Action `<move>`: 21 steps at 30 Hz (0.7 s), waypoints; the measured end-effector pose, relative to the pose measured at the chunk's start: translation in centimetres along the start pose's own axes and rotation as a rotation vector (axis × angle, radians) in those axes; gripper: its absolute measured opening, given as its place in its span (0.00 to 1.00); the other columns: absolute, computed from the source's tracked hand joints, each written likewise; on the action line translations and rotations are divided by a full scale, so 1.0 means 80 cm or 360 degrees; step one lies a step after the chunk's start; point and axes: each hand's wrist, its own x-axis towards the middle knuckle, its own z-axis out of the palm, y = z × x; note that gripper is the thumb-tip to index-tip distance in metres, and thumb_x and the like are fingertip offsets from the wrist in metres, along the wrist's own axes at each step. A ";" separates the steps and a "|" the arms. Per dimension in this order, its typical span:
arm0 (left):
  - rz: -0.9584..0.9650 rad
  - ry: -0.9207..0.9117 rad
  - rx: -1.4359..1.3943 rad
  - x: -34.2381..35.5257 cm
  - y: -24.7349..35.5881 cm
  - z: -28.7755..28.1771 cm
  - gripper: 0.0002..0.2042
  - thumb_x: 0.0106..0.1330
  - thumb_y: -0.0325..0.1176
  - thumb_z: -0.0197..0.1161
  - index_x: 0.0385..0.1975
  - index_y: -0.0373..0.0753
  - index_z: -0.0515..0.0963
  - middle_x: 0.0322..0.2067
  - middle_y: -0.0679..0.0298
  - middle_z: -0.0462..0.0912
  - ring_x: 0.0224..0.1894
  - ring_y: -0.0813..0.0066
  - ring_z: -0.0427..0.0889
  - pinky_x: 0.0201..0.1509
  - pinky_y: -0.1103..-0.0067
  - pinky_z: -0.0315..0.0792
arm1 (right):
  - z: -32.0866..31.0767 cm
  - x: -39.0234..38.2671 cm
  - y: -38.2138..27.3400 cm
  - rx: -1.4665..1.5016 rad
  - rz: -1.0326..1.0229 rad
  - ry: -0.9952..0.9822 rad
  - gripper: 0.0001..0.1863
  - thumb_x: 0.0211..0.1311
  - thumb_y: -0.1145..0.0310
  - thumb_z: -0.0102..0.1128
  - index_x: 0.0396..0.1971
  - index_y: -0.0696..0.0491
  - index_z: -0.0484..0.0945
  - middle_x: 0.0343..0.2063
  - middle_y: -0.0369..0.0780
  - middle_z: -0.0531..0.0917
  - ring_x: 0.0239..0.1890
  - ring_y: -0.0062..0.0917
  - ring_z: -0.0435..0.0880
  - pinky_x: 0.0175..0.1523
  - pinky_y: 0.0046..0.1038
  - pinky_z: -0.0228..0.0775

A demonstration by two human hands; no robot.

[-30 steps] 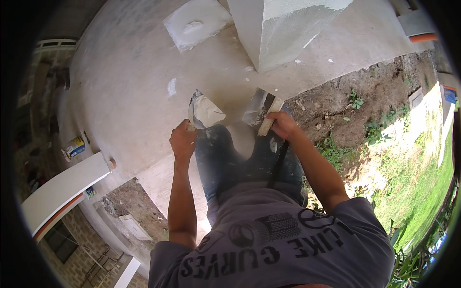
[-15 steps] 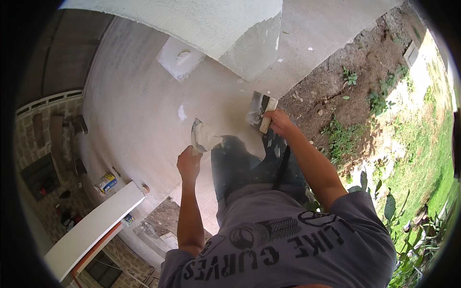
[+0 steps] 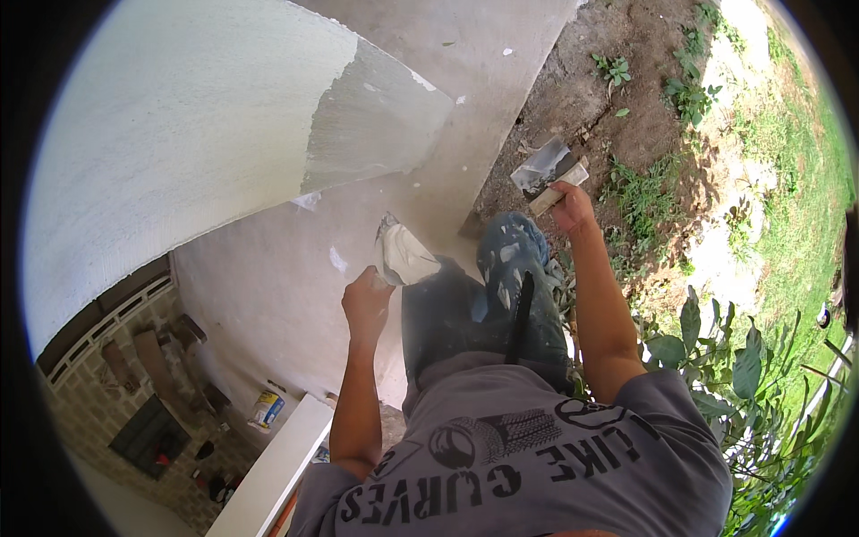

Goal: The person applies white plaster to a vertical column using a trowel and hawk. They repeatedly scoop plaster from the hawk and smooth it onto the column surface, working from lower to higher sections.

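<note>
My left hand point(image 3: 367, 309) is closed around a trowel whose blade is heaped with creamy white putty point(image 3: 407, 255); its grip is hidden in my fingers. Out to the right, my right hand point(image 3: 573, 210) grips a wide scraper point(image 3: 548, 172) by its pale, flat handle. That scraper's metal blade is smeared with grey and points up and left, over the bare soil. Ahead of both hands stands a wall point(image 3: 170, 116) coated in white, with a darker grey patch point(image 3: 376, 116) toward its corner. Neither tool touches the wall.
Below lies a concrete floor point(image 3: 259, 259) with white splashes. Soil point(image 3: 573, 98) with small plants runs along its right edge, then grass point(image 3: 796, 179). Leafy shrubs point(image 3: 716, 385) grow close by my right arm. A bag point(image 3: 266, 410) and a white ledge point(image 3: 277, 465) are at lower left.
My view has turned, so the white wall fills more of the upper left. My right hand has moved right with the scraper, away from my legs; the left still holds its loaded trowel.
</note>
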 end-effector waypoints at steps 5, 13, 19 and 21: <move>0.0183 -0.0049 0.0124 0.050 0.019 0.053 0.13 0.66 0.35 0.74 0.38 0.35 0.79 0.32 0.46 0.86 0.37 0.38 0.83 0.41 0.59 0.76 | -0.063 0.060 -0.046 0.0038 -0.0216 0.0312 0.15 0.71 0.81 0.62 0.55 0.60 0.76 0.49 0.42 0.81 0.54 0.39 0.82 0.67 0.47 0.75; 0.0408 -0.0116 0.0069 0.105 0.004 0.123 0.14 0.64 0.35 0.75 0.36 0.35 0.77 0.29 0.46 0.83 0.34 0.38 0.80 0.38 0.60 0.75 | -0.123 0.118 -0.040 -0.0031 -0.0290 0.0227 0.19 0.71 0.83 0.62 0.60 0.64 0.74 0.52 0.45 0.81 0.56 0.41 0.83 0.66 0.49 0.77; 0.0494 -0.0001 -0.0071 0.148 -0.024 0.172 0.13 0.62 0.33 0.76 0.37 0.34 0.79 0.27 0.48 0.83 0.30 0.45 0.80 0.37 0.65 0.75 | -0.167 0.139 0.003 -0.0135 -0.0228 0.0201 0.22 0.72 0.83 0.60 0.63 0.64 0.72 0.56 0.46 0.81 0.60 0.42 0.82 0.72 0.51 0.74; 0.0553 0.0022 -0.0178 0.164 -0.042 0.184 0.11 0.60 0.25 0.74 0.37 0.33 0.78 0.26 0.48 0.81 0.25 0.51 0.75 0.34 0.68 0.75 | -0.181 0.145 0.020 -0.0186 -0.0195 0.0210 0.22 0.72 0.83 0.61 0.64 0.63 0.72 0.56 0.46 0.81 0.60 0.43 0.83 0.72 0.51 0.74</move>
